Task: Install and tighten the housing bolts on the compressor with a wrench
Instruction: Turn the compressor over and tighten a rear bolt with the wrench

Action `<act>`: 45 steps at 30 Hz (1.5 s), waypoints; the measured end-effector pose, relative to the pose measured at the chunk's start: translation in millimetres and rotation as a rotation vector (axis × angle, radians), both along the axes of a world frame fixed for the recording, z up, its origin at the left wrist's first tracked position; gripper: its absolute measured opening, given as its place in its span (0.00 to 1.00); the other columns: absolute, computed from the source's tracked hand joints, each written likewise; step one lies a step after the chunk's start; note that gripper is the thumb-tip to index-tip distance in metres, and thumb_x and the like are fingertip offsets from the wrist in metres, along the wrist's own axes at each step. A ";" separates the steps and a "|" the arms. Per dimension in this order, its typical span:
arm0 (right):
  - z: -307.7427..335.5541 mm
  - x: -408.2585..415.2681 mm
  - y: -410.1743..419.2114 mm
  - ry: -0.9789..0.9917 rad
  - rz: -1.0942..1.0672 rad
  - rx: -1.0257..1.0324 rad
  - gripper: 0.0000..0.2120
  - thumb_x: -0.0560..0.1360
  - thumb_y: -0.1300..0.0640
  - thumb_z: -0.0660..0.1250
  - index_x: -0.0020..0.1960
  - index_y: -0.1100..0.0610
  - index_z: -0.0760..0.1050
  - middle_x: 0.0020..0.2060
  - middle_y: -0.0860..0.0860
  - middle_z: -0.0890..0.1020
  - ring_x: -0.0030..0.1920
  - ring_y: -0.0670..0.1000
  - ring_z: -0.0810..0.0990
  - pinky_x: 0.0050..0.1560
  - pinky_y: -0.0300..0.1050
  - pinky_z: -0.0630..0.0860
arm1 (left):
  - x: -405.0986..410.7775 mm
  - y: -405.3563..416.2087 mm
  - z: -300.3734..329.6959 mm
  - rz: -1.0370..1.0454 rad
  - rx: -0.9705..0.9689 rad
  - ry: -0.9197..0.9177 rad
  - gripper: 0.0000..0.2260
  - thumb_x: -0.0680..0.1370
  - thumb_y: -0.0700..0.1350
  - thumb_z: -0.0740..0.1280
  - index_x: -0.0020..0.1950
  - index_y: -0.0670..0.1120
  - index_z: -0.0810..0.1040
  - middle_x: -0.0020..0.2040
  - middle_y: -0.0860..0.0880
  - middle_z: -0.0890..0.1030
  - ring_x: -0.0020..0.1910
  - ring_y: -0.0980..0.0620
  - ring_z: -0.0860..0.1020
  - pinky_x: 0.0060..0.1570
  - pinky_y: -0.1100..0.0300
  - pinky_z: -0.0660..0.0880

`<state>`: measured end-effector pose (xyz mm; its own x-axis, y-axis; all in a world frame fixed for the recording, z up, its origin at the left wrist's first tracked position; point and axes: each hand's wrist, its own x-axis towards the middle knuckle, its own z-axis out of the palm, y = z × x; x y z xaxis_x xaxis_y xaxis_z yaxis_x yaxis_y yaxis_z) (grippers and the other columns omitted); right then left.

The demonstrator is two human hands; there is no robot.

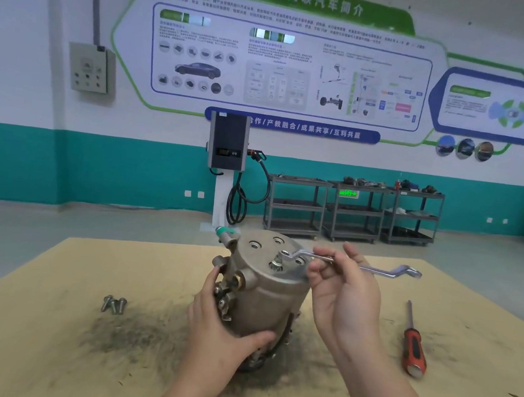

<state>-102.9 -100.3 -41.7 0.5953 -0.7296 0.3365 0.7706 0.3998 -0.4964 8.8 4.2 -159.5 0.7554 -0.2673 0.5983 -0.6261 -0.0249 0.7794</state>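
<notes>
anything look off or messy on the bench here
Yes: dark gritty smudges soil the tan tabletop around the compressor, thickest at its left front. Two loose bolts lie in that grime. Several bolt holes on the compressor's top face are unfilled.

The compressor (262,296) stands upright at the middle of your tabletop (40,352). Loose bolts (114,305) lie to its left, a screwdriver (414,341) to its right. The wrench (351,263) reaches over the compressor's top from the right.
</notes>
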 end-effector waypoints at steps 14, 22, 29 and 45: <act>-39.1 -5.3 13.8 0.011 -0.477 -0.518 0.10 0.73 0.65 0.64 0.42 0.50 0.76 0.40 0.55 0.84 0.35 0.51 0.82 0.36 0.40 0.78 | -10.2 -10.7 -0.6 0.169 0.013 -0.072 0.54 0.50 0.69 0.73 0.73 0.69 0.50 0.62 0.58 0.64 0.62 0.59 0.61 0.60 0.55 0.64; -30.3 -1.5 32.3 -0.027 -0.756 -0.924 0.07 0.78 0.58 0.63 0.51 0.47 0.75 0.48 0.46 0.81 0.46 0.48 0.83 0.48 0.41 0.79 | -13.9 -10.6 2.3 0.154 0.014 -0.039 0.50 0.52 0.68 0.71 0.71 0.67 0.52 0.63 0.56 0.65 0.62 0.58 0.61 0.61 0.57 0.62; -9.8 -4.8 1.5 -0.045 -0.173 -0.058 0.10 0.79 0.71 0.52 0.50 0.57 0.65 0.31 0.58 0.80 0.28 0.53 0.76 0.29 0.39 0.73 | -12.8 -5.7 5.0 0.097 0.036 -0.068 0.54 0.54 0.57 0.81 0.69 0.72 0.49 0.63 0.57 0.63 0.66 0.57 0.60 0.67 0.57 0.61; -18.4 4.3 -25.2 0.032 0.177 0.004 0.04 0.69 0.66 0.59 0.41 0.59 0.69 0.31 0.55 0.80 0.27 0.50 0.76 0.28 0.36 0.74 | -13.2 -6.3 2.1 0.127 0.048 -0.091 0.55 0.54 0.61 0.78 0.68 0.76 0.44 0.63 0.62 0.60 0.66 0.61 0.58 0.64 0.60 0.59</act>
<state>-98.6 -125.5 -60.2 0.7247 -0.6140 0.3127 0.6720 0.5295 -0.5177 -4.4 -2.1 -157.4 0.7283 -0.2033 0.6544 -0.6833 -0.1441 0.7157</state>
